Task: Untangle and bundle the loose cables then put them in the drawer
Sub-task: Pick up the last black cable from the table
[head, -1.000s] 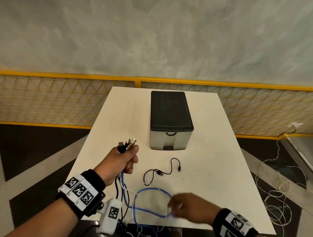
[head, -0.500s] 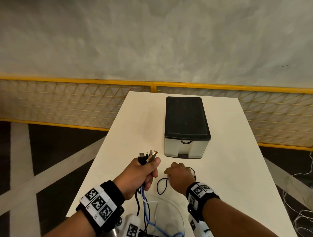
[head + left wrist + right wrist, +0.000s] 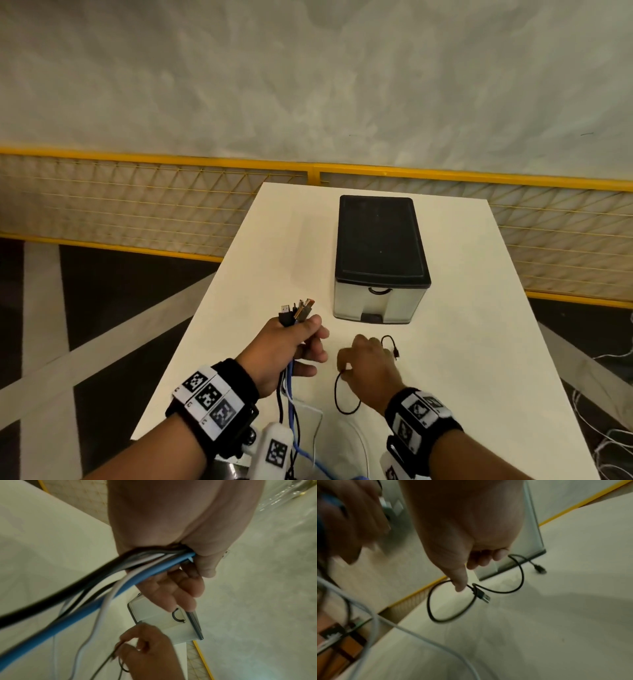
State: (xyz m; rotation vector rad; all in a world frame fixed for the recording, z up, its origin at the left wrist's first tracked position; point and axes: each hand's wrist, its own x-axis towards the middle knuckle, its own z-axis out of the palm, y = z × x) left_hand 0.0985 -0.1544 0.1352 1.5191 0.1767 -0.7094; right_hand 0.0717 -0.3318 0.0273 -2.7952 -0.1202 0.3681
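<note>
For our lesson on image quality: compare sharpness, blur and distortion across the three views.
Head view: sharp, evenly lit, the yellow railing bowed by the wide lens. Left wrist view: dim, the blue cable smeared. Right wrist view: soft, the left hand blurred, the black cable readable.

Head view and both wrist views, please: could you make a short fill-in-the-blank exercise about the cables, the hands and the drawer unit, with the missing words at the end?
1. The left hand grips a bundle of cables that has one thick ____ cable among black and white ones.
2. The right hand reaches down to the short black cable that lies on the ____.
3. The drawer of the drawer unit is ____.

Missing words: blue; table; closed
</note>
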